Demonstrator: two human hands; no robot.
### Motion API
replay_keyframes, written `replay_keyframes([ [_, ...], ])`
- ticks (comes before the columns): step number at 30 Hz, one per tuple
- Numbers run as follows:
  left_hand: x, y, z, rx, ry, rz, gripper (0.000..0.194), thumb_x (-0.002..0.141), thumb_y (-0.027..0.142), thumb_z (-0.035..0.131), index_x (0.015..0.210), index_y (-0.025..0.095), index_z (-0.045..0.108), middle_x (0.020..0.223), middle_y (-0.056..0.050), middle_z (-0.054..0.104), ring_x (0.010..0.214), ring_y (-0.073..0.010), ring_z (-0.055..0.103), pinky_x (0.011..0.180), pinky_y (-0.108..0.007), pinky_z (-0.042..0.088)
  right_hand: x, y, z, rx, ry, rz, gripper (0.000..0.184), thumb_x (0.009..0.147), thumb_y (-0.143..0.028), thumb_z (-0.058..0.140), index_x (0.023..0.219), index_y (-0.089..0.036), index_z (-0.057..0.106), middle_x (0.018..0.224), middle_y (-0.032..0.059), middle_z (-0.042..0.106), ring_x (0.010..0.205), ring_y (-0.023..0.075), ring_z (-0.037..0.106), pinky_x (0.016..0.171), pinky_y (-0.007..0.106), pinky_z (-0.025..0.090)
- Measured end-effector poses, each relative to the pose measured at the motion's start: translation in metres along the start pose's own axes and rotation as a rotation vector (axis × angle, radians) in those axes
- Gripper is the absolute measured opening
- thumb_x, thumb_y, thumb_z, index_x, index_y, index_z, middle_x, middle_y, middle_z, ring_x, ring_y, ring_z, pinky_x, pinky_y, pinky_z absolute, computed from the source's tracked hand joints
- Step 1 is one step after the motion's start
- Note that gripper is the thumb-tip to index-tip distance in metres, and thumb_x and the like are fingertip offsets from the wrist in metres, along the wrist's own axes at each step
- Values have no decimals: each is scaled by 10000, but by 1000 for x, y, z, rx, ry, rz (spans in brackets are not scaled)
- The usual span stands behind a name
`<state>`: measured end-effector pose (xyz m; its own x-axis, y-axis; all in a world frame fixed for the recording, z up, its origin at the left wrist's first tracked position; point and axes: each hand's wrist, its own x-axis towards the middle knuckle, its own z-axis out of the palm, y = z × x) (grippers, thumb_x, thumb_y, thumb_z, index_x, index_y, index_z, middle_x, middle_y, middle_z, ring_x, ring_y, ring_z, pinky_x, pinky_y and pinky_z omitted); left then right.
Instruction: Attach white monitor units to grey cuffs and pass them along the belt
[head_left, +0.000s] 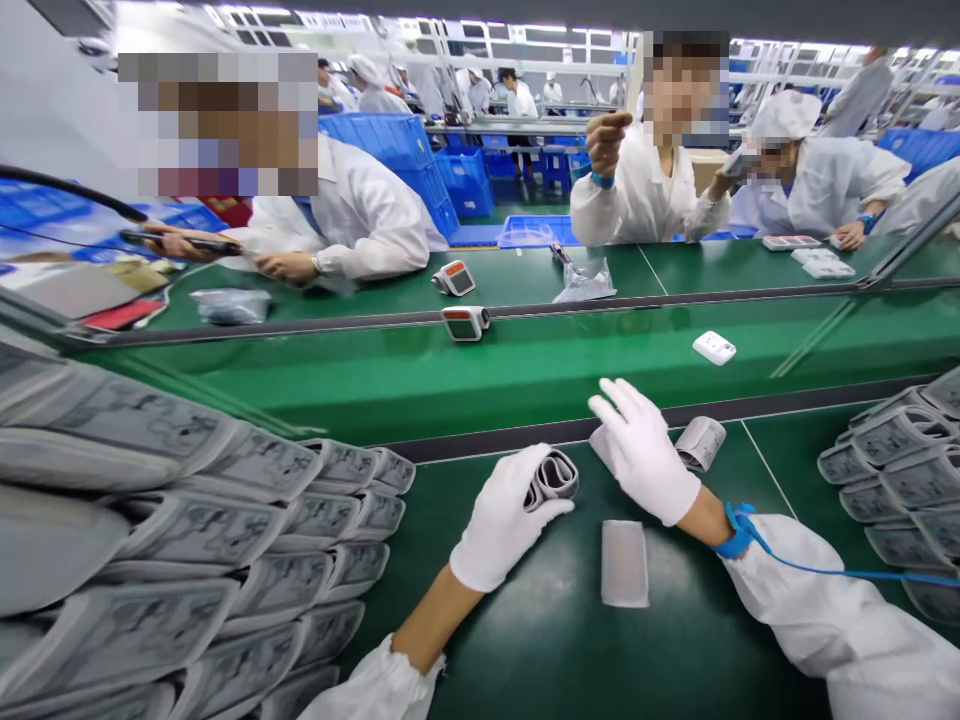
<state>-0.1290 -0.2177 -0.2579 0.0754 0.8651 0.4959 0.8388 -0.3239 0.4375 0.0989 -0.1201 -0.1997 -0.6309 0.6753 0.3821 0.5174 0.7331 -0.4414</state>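
Observation:
My left hand, in a white glove, is closed round a rolled grey cuff on the green table. My right hand, also gloved, lies with fingers stretched out over a flat grey piece, beside another rolled cuff. A blue wrist strap with a cord runs from my right wrist. A flat grey sleeve lies on the table between my forearms.
Stacks of grey cuffs stand at the left and right. On the conveyor belt ride a white device and a grey-orange device. Workers in white coats sit across the belt; blue crates stand behind.

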Motion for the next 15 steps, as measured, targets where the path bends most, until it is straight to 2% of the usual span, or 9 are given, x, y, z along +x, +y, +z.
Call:
replay_keyframes([
  [2, -1, -1, 5, -53, 51, -35, 584, 923, 363, 761, 1428, 248, 491, 1335, -133, 686, 1241, -299, 687, 1085, -450, 569, 6, -18, -5, -87, -138, -224, 456, 968, -239, 622, 1419, -178, 595, 1615, 172, 453, 1519, 384, 360, 1248, 599, 271],
  [4, -2, 2, 6, -84, 43, -64, 541, 938, 315, 734, 1418, 256, 491, 1331, -117, 676, 1229, -284, 691, 1073, -435, 578, 14, -29, -1, -69, -315, -313, 443, 930, -383, 732, 1319, -185, 653, 1457, 166, 598, 1353, 367, 537, 1159, 556, 395],
  [6, -4, 5, 5, -86, 25, -62, 494, 951, 296, 711, 1396, 260, 501, 1294, -102, 680, 1183, -268, 706, 1027, -413, 599, 24, -32, 8, -1, -419, -222, 404, 901, -467, 781, 1201, -210, 694, 1235, 105, 708, 1113, 291, 667, 988, 435, 504],
  [7, -6, 7, 4, -76, 40, -56, 455, 960, 288, 699, 1373, 261, 511, 1258, -96, 686, 1146, -259, 715, 993, -400, 611, 29, -30, 14, 37, -437, -145, 366, 906, -472, 781, 1160, -222, 700, 1139, 70, 730, 1008, 249, 692, 899, 373, 519],
  [9, -12, 10, 2, -20, 137, -40, 387, 968, 253, 684, 1321, 263, 526, 1183, -89, 691, 1093, -248, 720, 956, -398, 618, 35, -25, 24, 83, -431, -2, 294, 965, -451, 720, 1138, -216, 688, 974, 29, 744, 838, 199, 703, 754, 303, 501],
  [11, -18, 8, 0, 64, 261, -28, 386, 960, 217, 695, 1303, 266, 527, 1149, -92, 685, 1091, -254, 708, 972, -425, 608, 35, -25, 34, 80, -391, 79, 238, 1061, -383, 577, 1147, -180, 666, 859, 23, 740, 732, 184, 691, 670, 284, 477],
  [13, -24, 1, -3, 150, 325, -43, 416, 965, 220, 692, 1344, 257, 524, 1177, -114, 679, 1146, -274, 688, 1011, -459, 590, 32, -31, 42, 65, -369, 82, 253, 1094, -360, 513, 1162, -168, 663, 875, 46, 756, 766, 205, 707, 704, 308, 500],
  [15, -28, -11, -9, 221, 328, -76, 422, 1013, 248, 610, 1425, 230, 517, 1273, -146, 671, 1272, -304, 642, 1080, -492, 552, 32, -40, 41, 33, -321, 15, 271, 1062, -382, 595, 1230, -181, 664, 1120, 103, 767, 1026, 263, 716, 924, 393, 522],
])
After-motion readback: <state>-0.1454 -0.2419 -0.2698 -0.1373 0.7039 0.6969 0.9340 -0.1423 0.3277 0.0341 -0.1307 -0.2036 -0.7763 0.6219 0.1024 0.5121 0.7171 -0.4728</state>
